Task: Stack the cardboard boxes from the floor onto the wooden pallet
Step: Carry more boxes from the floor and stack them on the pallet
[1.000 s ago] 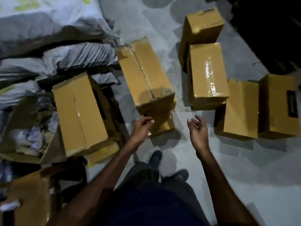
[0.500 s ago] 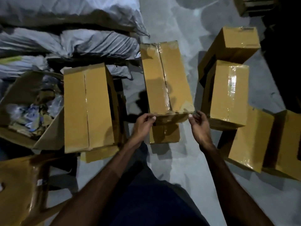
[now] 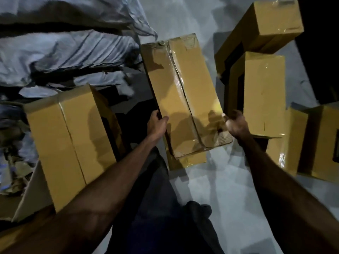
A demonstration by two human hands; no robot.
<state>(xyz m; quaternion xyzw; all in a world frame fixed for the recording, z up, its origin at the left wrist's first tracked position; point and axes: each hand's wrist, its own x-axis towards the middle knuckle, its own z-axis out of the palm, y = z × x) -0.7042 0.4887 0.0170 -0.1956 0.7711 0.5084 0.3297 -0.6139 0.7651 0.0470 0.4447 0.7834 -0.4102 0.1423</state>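
Both hands were clamped on the long box [image 3: 183, 94], one to each long side near its closer end. The left hand [image 3: 157, 123] had its thumb laid over the top edge and its fingers tucked down the side, out of sight; the right hand [image 3: 236, 123] was curled tight round the opposite edge, knuckles up. Neither grip had any slack in it — each was closed hard on cardboard.

The long box was plain brown corrugated card, oblong, its two top flaps meeting in a centre seam under glossy clear tape that wrinkled and caught the light. Its far end was scuffed and its near corner dented. It sat on a smaller box [image 3: 189, 160], also shiny with tape, which poked out beneath the near end on the pale grey floor [image 3: 229, 189].

Left of the long box stood another box [image 3: 73, 140] of the same card, seam running lengthways, smooth and squarer at the edges. Beyond that, further left, lay crumpled whitish sacks [image 3: 64, 48] — soft, creased, piled in folds. Right of the long box stood an upright taped box [image 3: 264, 92], behind it a further box [image 3: 275, 21], and further right still, two more boxes [image 3: 311, 140] side by side. The person's dark trousers [image 3: 165, 217] filled the space below the long box.
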